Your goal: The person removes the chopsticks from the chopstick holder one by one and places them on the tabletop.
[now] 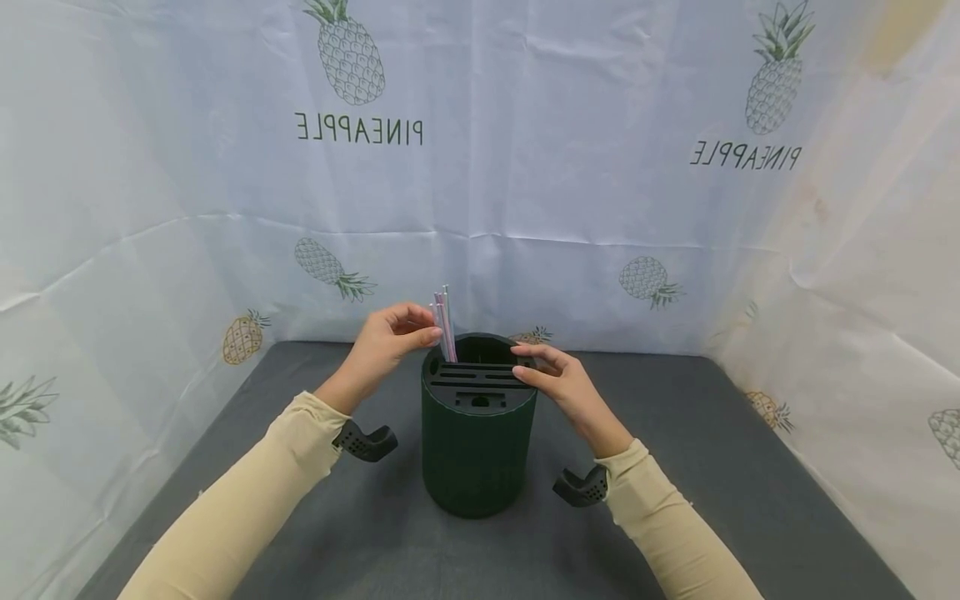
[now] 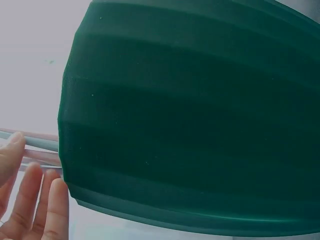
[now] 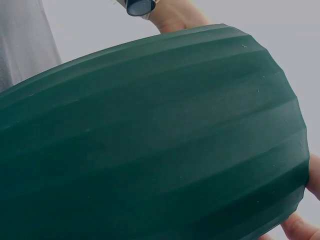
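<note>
I see a round dark green holder (image 1: 478,450) in the middle of the frame, standing on a soft grey mat (image 1: 750,500). Its sides have smooth ribs going around it, and its flat top has long slots and an open pocket at the back. My left hand (image 1: 386,343) pinches a bunch of thin pale straws (image 1: 444,321) that stand up in that pocket. My right hand (image 1: 558,379) rests on the holder's rim at the right, fingers nearly straight. Behind hangs a crinkly white sheet (image 1: 525,167) with pineapples.

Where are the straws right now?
In the head view, the straws stand in the green holder at its back left, pinched by the left hand.
</note>
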A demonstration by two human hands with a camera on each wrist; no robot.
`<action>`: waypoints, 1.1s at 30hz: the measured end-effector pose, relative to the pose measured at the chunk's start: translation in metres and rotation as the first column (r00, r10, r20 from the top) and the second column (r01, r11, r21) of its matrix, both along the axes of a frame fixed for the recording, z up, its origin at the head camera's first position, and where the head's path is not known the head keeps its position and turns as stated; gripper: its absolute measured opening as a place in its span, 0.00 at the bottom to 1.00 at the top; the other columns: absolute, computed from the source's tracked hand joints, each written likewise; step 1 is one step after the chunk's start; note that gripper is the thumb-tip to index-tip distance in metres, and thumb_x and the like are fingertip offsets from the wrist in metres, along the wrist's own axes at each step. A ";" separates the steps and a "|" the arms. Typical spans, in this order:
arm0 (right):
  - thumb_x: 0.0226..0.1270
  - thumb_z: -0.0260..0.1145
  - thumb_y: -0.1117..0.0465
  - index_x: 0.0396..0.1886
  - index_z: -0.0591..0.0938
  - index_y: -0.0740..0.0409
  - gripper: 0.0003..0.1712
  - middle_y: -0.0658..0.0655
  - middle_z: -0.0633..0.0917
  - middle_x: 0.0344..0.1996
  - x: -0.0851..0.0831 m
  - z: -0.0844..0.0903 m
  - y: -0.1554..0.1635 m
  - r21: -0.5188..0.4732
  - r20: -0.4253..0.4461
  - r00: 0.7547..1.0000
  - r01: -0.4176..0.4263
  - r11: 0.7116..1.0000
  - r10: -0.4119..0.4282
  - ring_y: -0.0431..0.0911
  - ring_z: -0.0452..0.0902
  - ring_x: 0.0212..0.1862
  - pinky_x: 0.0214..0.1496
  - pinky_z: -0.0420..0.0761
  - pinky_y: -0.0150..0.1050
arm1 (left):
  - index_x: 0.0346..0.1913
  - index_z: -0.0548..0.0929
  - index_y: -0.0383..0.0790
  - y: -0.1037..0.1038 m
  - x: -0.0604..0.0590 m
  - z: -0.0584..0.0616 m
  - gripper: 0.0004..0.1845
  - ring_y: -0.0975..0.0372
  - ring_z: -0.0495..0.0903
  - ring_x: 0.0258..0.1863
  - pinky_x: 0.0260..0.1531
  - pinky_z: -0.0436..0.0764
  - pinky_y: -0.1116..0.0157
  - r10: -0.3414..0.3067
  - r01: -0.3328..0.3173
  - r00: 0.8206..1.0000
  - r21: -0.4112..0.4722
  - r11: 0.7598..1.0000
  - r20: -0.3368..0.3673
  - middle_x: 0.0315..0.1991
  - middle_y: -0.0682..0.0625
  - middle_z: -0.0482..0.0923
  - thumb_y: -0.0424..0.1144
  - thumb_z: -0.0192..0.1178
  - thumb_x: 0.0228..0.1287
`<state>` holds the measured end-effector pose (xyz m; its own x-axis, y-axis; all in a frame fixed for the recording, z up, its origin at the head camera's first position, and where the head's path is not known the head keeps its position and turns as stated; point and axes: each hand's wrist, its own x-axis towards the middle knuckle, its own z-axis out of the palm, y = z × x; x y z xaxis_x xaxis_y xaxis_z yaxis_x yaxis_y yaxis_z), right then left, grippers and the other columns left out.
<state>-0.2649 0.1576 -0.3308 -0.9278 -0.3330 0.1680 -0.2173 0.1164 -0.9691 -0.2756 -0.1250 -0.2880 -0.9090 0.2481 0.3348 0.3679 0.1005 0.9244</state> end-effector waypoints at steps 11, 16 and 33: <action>0.67 0.66 0.55 0.64 0.74 0.57 0.27 0.50 0.64 0.73 0.001 0.002 -0.003 -0.008 0.002 1.000 -0.009 1.000 0.009 0.51 0.52 0.76 0.74 0.60 0.55 | 0.40 0.76 0.34 -0.001 0.004 0.018 0.05 0.64 0.84 0.39 0.47 0.85 0.59 -0.028 0.030 0.999 0.086 0.996 -0.029 0.37 0.52 0.80 0.29 0.62 0.65; 0.67 0.66 0.54 0.64 0.74 0.56 0.27 0.50 0.64 0.72 0.002 0.002 -0.002 -0.017 0.003 1.000 -0.015 1.000 0.015 0.51 0.53 0.76 0.74 0.61 0.55 | 0.41 0.76 0.28 -0.005 0.007 0.045 0.08 0.63 0.84 0.38 0.45 0.85 0.58 -0.013 0.032 0.988 0.123 0.992 -0.155 0.36 0.52 0.80 0.29 0.63 0.63; 0.67 0.66 0.53 0.65 0.74 0.55 0.28 0.50 0.64 0.73 0.003 0.000 0.002 -0.007 0.003 1.000 -0.016 1.000 0.016 0.53 0.60 0.73 0.72 0.63 0.55 | 0.37 0.80 0.24 -0.068 0.037 0.149 0.12 0.56 0.84 0.26 0.32 0.87 0.63 0.182 0.059 0.929 0.614 0.787 -0.323 0.30 0.41 0.81 0.23 0.70 0.50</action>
<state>-0.2614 0.1600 -0.3308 -0.9229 -0.3465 0.1677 -0.2163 0.1064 -0.9705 -0.2387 -0.1930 -0.1387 -0.7074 -0.1672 0.6868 0.6856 -0.3988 0.6091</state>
